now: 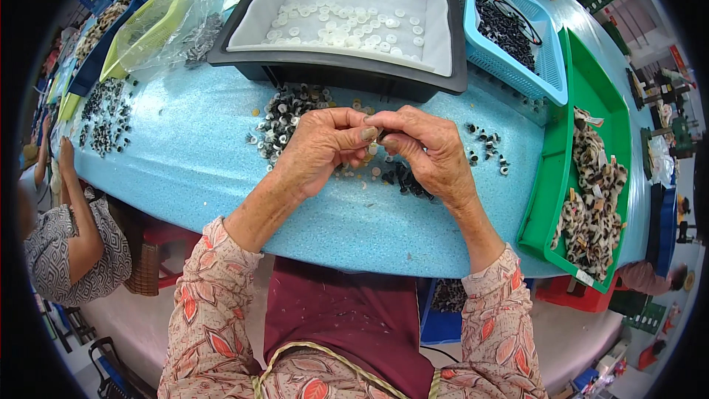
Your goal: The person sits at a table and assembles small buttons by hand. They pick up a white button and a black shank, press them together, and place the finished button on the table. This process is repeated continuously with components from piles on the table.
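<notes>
My left hand (321, 144) and my right hand (428, 151) meet over the blue table, fingertips touching. Both are closed in a pinch, thumbs against forefingers; what lies between them is too small and covered to make out. Beside and beyond my left hand is a heap of small black-and-white plastic pieces (284, 114). Under my right hand lie loose black pegs (410, 181). A few pale, yellowish discs (362, 174) are scattered on the table below my hands. More black pieces (487, 144) lie to the right of my right hand.
A black tray (459, 66) lined with white holds pale discs (336, 29). At right stand a light-blue basket (480, 70) of black parts and a green tray (554, 177) of spotted plush pieces (591, 207). Another pile (105, 114) and a co-worker's arm (81, 207) are at left.
</notes>
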{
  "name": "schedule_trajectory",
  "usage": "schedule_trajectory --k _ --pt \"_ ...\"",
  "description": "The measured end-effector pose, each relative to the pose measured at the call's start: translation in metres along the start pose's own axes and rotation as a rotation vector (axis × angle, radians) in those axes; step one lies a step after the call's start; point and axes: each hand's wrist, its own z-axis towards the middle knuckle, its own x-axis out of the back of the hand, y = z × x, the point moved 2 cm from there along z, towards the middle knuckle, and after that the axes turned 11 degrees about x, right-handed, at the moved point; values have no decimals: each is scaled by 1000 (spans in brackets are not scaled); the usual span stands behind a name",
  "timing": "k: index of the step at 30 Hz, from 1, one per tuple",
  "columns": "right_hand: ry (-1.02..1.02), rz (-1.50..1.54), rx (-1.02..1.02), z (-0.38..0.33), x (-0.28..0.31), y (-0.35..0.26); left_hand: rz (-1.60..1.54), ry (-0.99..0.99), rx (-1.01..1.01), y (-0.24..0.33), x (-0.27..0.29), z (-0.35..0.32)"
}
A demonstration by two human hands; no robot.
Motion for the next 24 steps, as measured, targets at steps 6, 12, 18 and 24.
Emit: schedule_trajectory --k 6,12,18,24 --pt "162 338 -205 -8 26 2 140 181 -224 19 12 -4" --pt "212 377 -272 -8 38 -3 181 259 -271 21 13 -2" --pt "196 292 -370 -11 34 4 248 269 -320 21 11 0" --pt "242 191 -366 -11 19 -3 297 289 -366 22 10 -3"
